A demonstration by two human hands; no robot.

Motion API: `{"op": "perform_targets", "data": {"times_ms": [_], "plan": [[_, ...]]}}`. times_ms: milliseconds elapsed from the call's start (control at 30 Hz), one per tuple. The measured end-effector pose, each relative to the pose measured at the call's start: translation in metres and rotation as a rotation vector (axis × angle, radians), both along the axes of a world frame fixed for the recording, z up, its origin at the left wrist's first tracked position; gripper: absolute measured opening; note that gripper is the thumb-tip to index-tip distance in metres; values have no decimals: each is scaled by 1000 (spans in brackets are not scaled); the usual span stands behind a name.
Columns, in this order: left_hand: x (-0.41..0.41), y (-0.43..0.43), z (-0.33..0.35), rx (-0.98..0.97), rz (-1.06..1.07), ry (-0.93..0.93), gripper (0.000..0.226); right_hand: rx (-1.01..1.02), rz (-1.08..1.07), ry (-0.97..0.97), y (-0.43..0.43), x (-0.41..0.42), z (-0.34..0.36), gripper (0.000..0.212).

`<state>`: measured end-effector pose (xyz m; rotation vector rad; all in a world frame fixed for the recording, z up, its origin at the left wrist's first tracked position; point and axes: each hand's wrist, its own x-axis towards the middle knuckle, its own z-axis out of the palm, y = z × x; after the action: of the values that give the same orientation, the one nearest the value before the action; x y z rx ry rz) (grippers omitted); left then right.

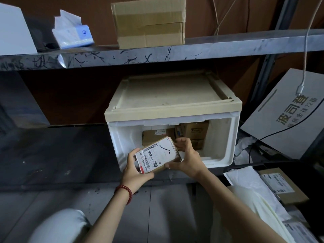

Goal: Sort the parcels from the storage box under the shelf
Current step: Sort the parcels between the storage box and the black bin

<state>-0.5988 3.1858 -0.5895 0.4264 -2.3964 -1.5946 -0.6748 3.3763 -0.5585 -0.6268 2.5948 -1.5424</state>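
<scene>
Head view, and both hands are on one parcel [157, 156], held just in front of the box's open mouth. The left hand [135, 171], a red bracelet [125, 190] on its wrist, grips the near-left corner, with the fingers curled round the left edge and the thumb under the near side. The right hand [187, 158] clamps the right side: thumb along the near edge, fingers wrapped over the far end. So both sets of fingers are closed on that parcel.

It's a small brown carton, tilted, with its white barcode label facing up and a black pen stroke across it.

The box [173, 109] has white walls and a beige top, and sits under the shelf [157, 51] with its front open. Inside, toward the far right, more brown parcels [196, 132] are stacked against the back.

Up on the scuffed metal shelf stands a taped carton [149, 21], with a tissue pack [71, 32] well to its left. On the right, a grey board [284, 116] with printed characters leans at an angle, and a white cable [305, 58] hangs in front of it. Near right, a flat labelled package [282, 185] lies beside crumpled white bags [249, 181].
</scene>
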Motion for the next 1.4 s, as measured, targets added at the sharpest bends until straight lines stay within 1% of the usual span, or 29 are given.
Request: {"op": "perform_targets", "data": {"times_ms": [100,267,400,500,567,700,800,900,933,1000,1067,1167,1300,1333,1400], "plan": [[-3,-1,-1,66,13,-42,89,-5,-8,11,-1,1,0,94],[-4,-1,0,90,18,-33,88,-8,-4,-22,-1,0,0,94],[-3,0,5,116,13,-25,84,-54,-36,-134,1,-2,-2,80],[-3,1,8,135,45,-42,76,-61,-71,-224,2,-4,-1,71],[-3,2,11,135,83,-80,76,-33,-83,-263,1,-4,-1,63],[-5,4,17,235,124,-85,85,-25,-78,-298,-2,-3,-2,48],[-4,6,17,236,123,-106,88,-41,-132,-322,-2,-4,-3,52],[-2,7,17,240,120,-113,75,-83,-240,-386,-2,-7,-4,56],[-2,7,18,234,125,-113,70,-111,-270,-410,-2,-8,-5,55],[-2,6,20,237,136,-133,69,-175,-302,-438,-3,-12,-4,49],[-3,6,22,240,135,-174,73,-229,-301,-468,-4,-13,-3,45],[-6,5,19,211,122,-217,76,-223,-280,-489,-4,-15,-6,40],[-5,6,17,185,98,-201,73,-236,-283,-543,-5,-16,-8,46],[-5,7,17,179,104,-191,72,-256,-280,-577,-5,-15,-8,46],[-6,7,18,174,138,-160,60,-298,-275,-644,-5,-14,-6,46]]}}
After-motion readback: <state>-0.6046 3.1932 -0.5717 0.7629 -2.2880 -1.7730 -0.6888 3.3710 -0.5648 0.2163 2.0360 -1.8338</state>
